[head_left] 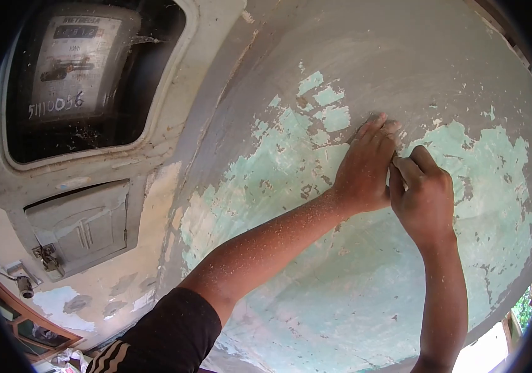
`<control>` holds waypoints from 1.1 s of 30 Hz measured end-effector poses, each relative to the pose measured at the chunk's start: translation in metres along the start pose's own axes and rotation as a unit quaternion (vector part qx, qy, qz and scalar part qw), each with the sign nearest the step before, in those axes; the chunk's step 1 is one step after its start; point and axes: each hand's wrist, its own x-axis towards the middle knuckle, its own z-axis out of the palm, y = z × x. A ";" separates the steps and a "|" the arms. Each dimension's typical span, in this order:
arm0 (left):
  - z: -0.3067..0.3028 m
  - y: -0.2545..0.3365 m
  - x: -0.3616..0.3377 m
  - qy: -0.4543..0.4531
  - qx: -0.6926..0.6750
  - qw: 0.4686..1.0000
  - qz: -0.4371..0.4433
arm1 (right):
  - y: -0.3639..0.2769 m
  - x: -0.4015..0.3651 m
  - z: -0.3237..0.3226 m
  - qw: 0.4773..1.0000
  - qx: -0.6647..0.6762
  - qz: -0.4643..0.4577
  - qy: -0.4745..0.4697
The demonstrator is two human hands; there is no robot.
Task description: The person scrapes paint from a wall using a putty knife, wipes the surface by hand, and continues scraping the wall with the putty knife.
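Peeling grey wall (365, 68) fills centre and right, pale green showing where paint has flaked. Flat against it lies the left hand (365, 171), fingers straight and together. Just beside, the right hand (424, 196) curls tight at the wall; any grip is hidden. A meter (76, 65) sits upper left.

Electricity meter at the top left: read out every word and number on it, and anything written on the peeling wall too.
"5110056": handwritten in white across the face of the electricity meter; the strokes are rough, so some digits are uncertain.
Printed heading along the meter's top edge: too blurred to read.
Digits in the counter window: too small and blurred to read.
Peeling wall: no writing on it.
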 end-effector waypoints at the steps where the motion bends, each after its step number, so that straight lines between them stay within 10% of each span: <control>1: 0.000 0.002 0.000 -0.007 -0.016 1.000 0.011 | -0.005 0.000 -0.006 1.000 0.001 0.005 0.003; 33: 0.015 -0.015 0.037 0.043 0.024 0.998 0.029 | 0.011 0.042 -0.014 0.999 0.015 0.038 0.020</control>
